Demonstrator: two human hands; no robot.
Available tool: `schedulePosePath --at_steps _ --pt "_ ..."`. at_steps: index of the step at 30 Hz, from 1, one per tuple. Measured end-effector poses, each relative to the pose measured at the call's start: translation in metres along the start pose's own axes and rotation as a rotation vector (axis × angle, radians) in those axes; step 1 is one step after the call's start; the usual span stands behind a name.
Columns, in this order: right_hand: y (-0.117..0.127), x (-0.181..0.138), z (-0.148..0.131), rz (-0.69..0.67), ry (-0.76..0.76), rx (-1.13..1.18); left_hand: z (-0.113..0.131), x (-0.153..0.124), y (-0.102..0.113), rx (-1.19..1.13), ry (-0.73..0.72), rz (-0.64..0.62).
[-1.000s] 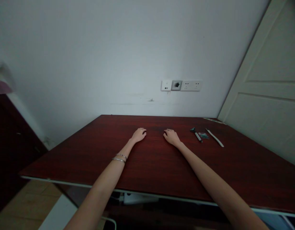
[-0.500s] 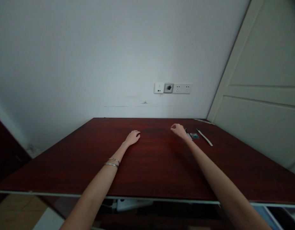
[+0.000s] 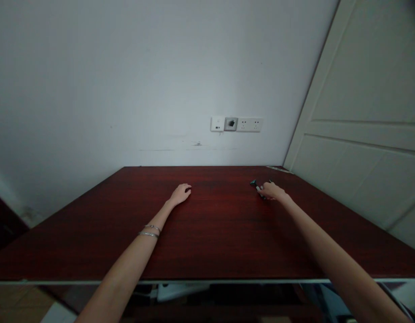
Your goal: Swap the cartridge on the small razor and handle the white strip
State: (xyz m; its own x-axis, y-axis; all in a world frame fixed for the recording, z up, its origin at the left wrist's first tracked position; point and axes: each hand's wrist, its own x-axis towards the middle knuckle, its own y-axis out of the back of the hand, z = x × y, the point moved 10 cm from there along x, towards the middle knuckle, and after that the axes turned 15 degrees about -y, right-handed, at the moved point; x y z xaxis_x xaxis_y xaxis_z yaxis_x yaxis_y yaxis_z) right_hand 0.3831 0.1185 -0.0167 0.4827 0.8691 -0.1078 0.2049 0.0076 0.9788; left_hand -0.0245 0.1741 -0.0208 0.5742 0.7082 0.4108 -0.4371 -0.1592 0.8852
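Observation:
My left hand rests on the dark red tabletop, palm down. Its fingers are loosely bent, with the thumb apart and nothing held. At the right, my right hand reaches down with its fingers curled and drawn together. A razor-like tool with a dark head and a pale and black handle lies at its fingertips. I cannot make out whether the fingers grip the handle or something beneath them. The hand and wrist hide the small packet and most of the white strip; only a dark tip shows.
A pale wall with a row of sockets stands behind the table. A panelled door borders the right side. A flat strip lies at the back right corner. Below the front edge is a white object.
My right hand has moved right and down onto the small things, covering the packet and most of the white strip. The view has shifted slightly right. My left hand still rests on the table.

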Motion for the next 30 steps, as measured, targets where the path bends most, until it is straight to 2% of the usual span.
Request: schedulePosePath --at_steps 5,10,13,16,20,24,28,30 --pt "0.002 0.000 -0.004 0.121 0.017 -0.049 -0.001 0.000 0.001 -0.007 0.010 0.009" --pt "0.005 -0.005 -0.007 0.153 0.043 -0.038 0.000 0.001 0.003 -0.028 0.006 0.021" --pt "0.008 -0.009 -0.009 0.166 0.066 0.039 0.000 0.003 0.006 -0.051 0.043 0.038" --pt "0.014 -0.013 -0.018 0.195 0.108 0.177 0.006 0.011 0.016 -0.084 0.098 0.107" --pt "0.031 -0.031 -0.048 0.323 0.167 0.368 0.039 0.037 0.028 -0.222 0.081 0.193" --pt "0.045 -0.065 -0.098 0.390 0.314 0.506 0.090 0.069 0.031 -0.429 0.004 0.213" --pt "0.055 -0.100 -0.142 0.404 0.475 0.553 0.115 0.080 0.030 -0.625 0.123 0.246" --pt "0.058 -0.114 -0.155 0.418 0.529 0.546 0.120 0.080 0.036 -0.641 0.155 0.292"
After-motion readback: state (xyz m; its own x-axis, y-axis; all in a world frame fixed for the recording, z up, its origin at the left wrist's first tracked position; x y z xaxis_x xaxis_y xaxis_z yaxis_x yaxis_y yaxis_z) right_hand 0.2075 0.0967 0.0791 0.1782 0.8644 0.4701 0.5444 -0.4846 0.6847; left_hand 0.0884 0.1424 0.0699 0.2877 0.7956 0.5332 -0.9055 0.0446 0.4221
